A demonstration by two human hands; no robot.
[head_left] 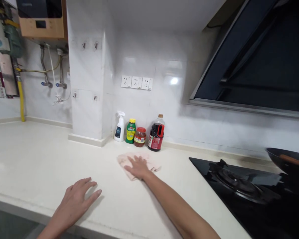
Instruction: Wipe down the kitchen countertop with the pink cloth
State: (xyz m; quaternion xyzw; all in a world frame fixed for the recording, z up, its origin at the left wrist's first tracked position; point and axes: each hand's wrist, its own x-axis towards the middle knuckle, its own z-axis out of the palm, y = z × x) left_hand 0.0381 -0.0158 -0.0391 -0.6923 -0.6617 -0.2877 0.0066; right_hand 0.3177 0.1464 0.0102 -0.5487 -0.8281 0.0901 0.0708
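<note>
My right hand (139,167) lies flat with its fingers spread on a thin pale pink cloth (124,160). The cloth is spread on the white countertop (109,202), and part of it is hidden under my palm. Nearer the counter's front edge, my left hand (76,199) hovers or rests lightly with its fingers apart and nothing in it. Just behind the cloth stand a white spray bottle (119,127), a green bottle with a yellow cap (131,131), a red-lidded jar (140,137) and a large dark sauce bottle (155,135) with a red handle.
On the right a black gas stove (204,167) is set into the counter, with a wok (276,156) on its far side. A dark range hood (259,76) slants above it. A wall pillar (86,126) meets the counter at the back left.
</note>
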